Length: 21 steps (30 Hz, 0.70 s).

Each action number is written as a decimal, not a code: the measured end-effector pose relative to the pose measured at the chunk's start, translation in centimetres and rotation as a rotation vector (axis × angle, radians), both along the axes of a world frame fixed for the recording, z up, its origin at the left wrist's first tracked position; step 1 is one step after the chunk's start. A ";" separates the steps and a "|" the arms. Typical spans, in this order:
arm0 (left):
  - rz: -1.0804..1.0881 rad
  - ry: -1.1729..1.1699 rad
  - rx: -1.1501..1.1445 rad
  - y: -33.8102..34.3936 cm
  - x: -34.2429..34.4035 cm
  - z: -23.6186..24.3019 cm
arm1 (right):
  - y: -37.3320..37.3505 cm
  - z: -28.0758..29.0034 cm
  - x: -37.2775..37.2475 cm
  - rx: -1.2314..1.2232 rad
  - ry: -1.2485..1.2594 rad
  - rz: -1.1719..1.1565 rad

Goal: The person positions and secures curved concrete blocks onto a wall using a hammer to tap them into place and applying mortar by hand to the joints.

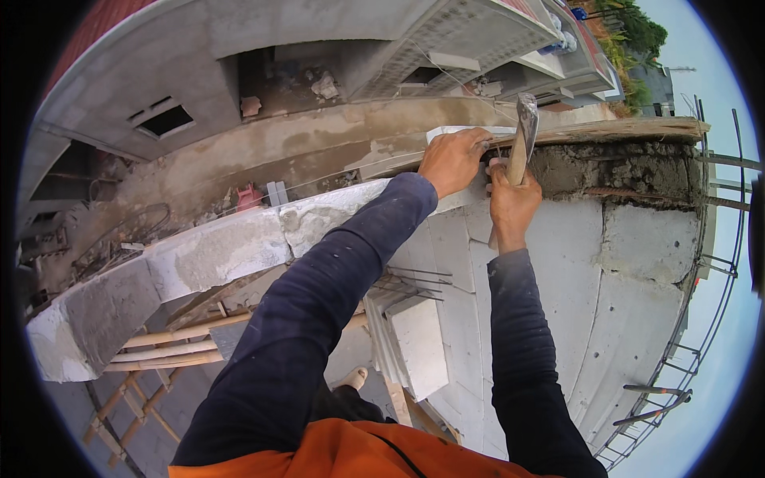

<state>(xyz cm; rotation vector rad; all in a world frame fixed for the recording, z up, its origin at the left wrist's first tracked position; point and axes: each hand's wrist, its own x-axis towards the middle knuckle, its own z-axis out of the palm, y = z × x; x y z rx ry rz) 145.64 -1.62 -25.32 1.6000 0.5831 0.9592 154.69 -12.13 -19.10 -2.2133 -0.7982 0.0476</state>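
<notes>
Right hand closed round handle of hammer, over far top edge of block wall, beside plank. Left hand curled near hammer; any hold, cannot tell. Before striking, best keep left fingertips clear.

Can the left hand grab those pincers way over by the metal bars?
Probably not from there. The left hand is up at the top of the wall, the pincers are far to the right by the metal bars, and the right forearm seems in the way.
</notes>
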 end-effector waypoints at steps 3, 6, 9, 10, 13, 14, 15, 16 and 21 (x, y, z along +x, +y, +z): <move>-0.018 0.028 -0.019 -0.1 -0.2 0.2 | 0.4 0.5 0.2 -0.015 -0.030 0.052; -0.040 0.053 -0.050 0.5 -0.3 -0.2 | 0.8 0.1 -0.1 -0.038 0.006 0.012; -0.017 0.012 -0.036 0.0 0.2 -0.2 | 0.9 0.2 0.2 -0.004 -0.061 0.004; -0.021 0.004 -0.040 -0.1 0.3 -0.1 | 0.8 0.0 0.3 -0.019 -0.068 -0.004; -0.034 0.027 -0.026 0.2 0.4 0.1 | 0.4 -0.2 1.0 -0.090 -0.161 0.029; -0.026 0.057 -0.015 0.4 0.1 -0.3 | 1.0 0.0 0.1 -0.065 -0.094 0.024; -0.007 0.057 -0.012 0.5 -0.2 -0.5 | 1.4 0.5 -0.9 -0.042 -0.025 0.018; 0.003 0.047 -0.008 0.4 -0.2 -0.6 | 1.5 0.9 -1.5 -0.021 0.035 0.002; 0.054 -0.054 -0.056 -0.9 1.2 -1.2 | 1.1 0.7 0.2 -0.041 -0.016 -0.036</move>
